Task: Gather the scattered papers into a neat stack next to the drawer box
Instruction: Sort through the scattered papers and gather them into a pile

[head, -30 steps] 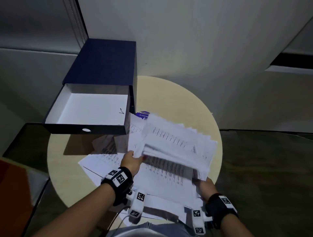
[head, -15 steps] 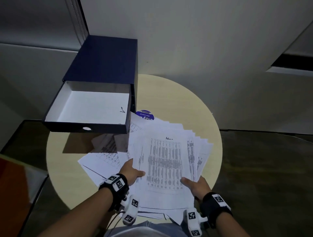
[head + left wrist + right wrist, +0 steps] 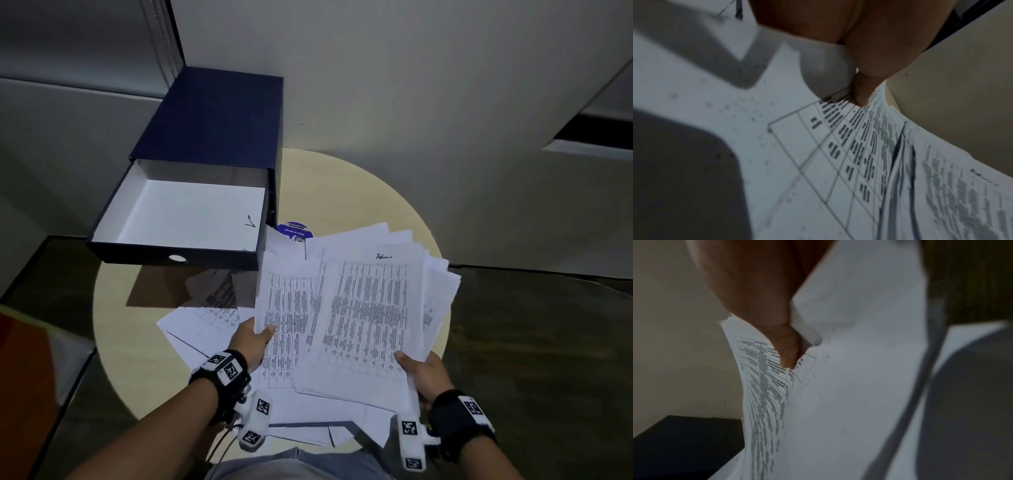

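A fanned bundle of printed papers is held above the round table, just right of the dark blue drawer box. My left hand pinches the bundle's left edge, thumb on top. My right hand pinches its lower right corner, thumb on the top sheet. In the left wrist view the thumb presses on the printed sheets. The right wrist view shows the thumb on the papers' edge. More loose sheets lie on the table under and left of the bundle. The box's drawer stands pulled out.
A small blue round label lies on the table by the box's right front corner. Behind the table rises a pale wall. Dark floor lies to the right, and an orange object sits at the left edge.
The bundle, tilted up on edge a second ago, now lies flat and face up in both hands. It has spread out and shifted slightly right and away from me.
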